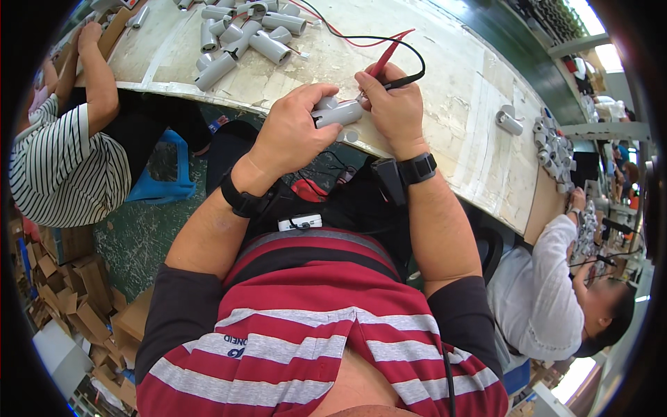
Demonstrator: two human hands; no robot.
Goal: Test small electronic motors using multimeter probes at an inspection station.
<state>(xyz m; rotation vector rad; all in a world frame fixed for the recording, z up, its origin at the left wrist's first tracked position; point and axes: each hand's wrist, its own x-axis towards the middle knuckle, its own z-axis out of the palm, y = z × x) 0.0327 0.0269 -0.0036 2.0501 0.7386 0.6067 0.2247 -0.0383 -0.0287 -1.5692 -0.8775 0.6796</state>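
Observation:
My left hand (295,128) is closed around a grey plastic tube-shaped housing (342,115) with a short side branch, held just above the table's near edge. In my right hand (397,111) are two test probes, a red one (384,58) and a black one (406,80), pinched together. Their tips point down at the housing's right end, by a small wire end; whether they touch it is too small to tell. Red and black leads loop from the probes over the table.
Several similar grey housings (243,38) lie heaped at the far left of the worn white table (451,132). One more housing (509,121) sits to the right, near another heap (552,149). Co-workers sit at both sides. A blue stool (182,167) and cardboard boxes (87,313) stand at left.

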